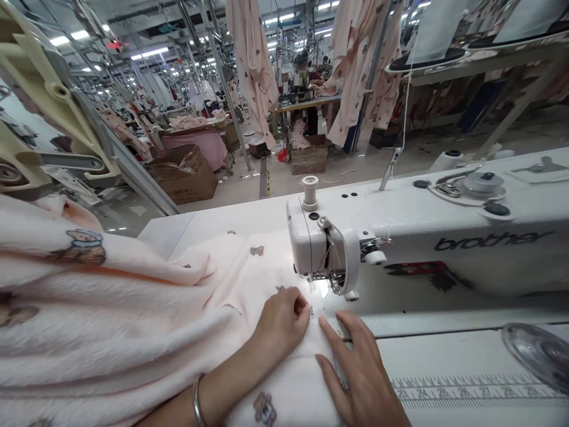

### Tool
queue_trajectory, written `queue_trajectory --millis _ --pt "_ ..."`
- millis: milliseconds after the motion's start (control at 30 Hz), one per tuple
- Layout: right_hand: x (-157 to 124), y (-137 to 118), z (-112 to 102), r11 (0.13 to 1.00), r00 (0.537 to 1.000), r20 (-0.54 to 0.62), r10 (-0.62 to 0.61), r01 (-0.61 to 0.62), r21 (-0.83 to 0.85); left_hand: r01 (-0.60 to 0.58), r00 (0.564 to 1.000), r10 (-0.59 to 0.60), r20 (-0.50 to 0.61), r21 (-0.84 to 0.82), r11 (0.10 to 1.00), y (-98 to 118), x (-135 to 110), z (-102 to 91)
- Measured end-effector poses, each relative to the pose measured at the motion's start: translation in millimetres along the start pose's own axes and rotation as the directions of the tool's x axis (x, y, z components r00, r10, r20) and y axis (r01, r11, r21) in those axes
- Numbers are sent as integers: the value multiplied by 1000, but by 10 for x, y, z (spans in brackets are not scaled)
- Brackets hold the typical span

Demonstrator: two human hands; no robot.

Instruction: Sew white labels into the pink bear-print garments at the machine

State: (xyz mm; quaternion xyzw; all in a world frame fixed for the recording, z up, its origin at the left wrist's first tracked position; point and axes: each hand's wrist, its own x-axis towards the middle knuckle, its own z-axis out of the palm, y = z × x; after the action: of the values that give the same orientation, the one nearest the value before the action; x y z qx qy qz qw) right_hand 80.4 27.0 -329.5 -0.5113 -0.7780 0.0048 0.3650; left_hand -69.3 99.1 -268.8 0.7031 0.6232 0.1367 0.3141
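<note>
A soft pale pink fleece fabric [133, 320] printed with small bears lies heaped across the table and runs under the head of a white Brother sewing machine [444, 237]. My left hand [282, 320], a bangle on its wrist, rests on the fabric with fingers curled, pinching it just before the presser foot [331, 284]. My right hand [360, 373] lies flat on the fabric's right edge, fingers stretched toward the needle. Both hands are close together below the needle area.
A ruler strip [471, 391] is printed on the machine table at right, and a metal handwheel part [537, 353] shows at far right. Behind are hanging pink garments [253, 65], cardboard boxes [184, 175], other sewing stations and a distant person.
</note>
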Motion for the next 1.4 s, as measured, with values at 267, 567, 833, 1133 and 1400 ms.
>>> queue_trajectory --millis 267,567,833,1133,1400 --pt "-4 4 -17 1000 1000 14 -7 7 0 -621 748 645 157 510 595 -105 -412 -227" --pt "-11 -18 -16 999 1000 -7 -5 4 -46 -709 663 684 304 549 444 -273 -358 -111" --pt "-8 -11 -32 997 999 2 34 -34 -73 -712 637 733 239 547 440 -290 -343 -83" --pt "85 41 15 970 991 -8 -137 133 -202 -713 634 734 243 552 433 -317 -311 -64" --pt "317 101 55 968 990 88 -106 124 -218 -722 646 712 275 521 454 -356 -120 -196"
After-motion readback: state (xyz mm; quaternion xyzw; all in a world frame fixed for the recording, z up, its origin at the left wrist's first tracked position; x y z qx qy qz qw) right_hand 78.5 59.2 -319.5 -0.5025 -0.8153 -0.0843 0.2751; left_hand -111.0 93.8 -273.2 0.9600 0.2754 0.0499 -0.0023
